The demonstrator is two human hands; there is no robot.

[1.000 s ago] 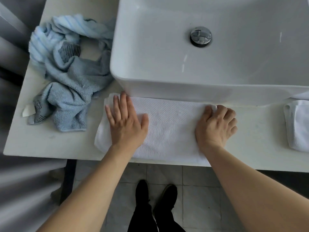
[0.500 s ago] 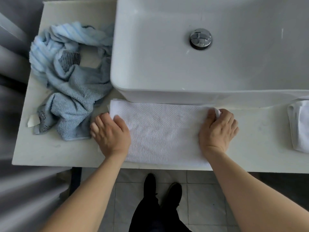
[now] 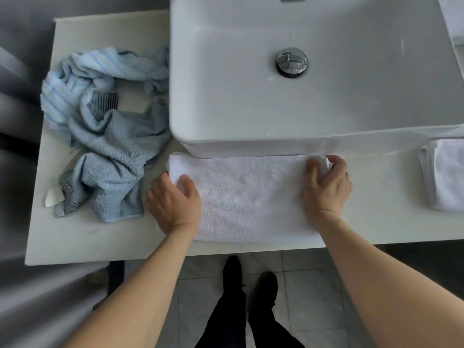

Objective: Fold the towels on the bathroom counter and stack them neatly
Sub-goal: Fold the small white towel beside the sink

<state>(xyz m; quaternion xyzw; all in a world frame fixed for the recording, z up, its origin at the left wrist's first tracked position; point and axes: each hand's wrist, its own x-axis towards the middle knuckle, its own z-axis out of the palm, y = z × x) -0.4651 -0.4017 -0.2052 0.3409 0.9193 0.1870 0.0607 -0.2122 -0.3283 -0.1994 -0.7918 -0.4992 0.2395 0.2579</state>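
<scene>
Left hand (image 3: 173, 204) slid from atop the white towel (image 3: 251, 197) to grip its left end, right hand (image 3: 326, 184) pinching the right end, towel flat along the worktop (image 3: 88, 242) front edge, crumpled blue towel (image 3: 108, 136) at left, folded white towel (image 3: 447, 174) at right edge

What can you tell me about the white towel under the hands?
The white towel looks like soft waffle-textured cloth, folded into a flat long rectangle. It lies on the counter right in front of the sink. The left hand grips its left end and the right hand pinches its far right corner.
</scene>
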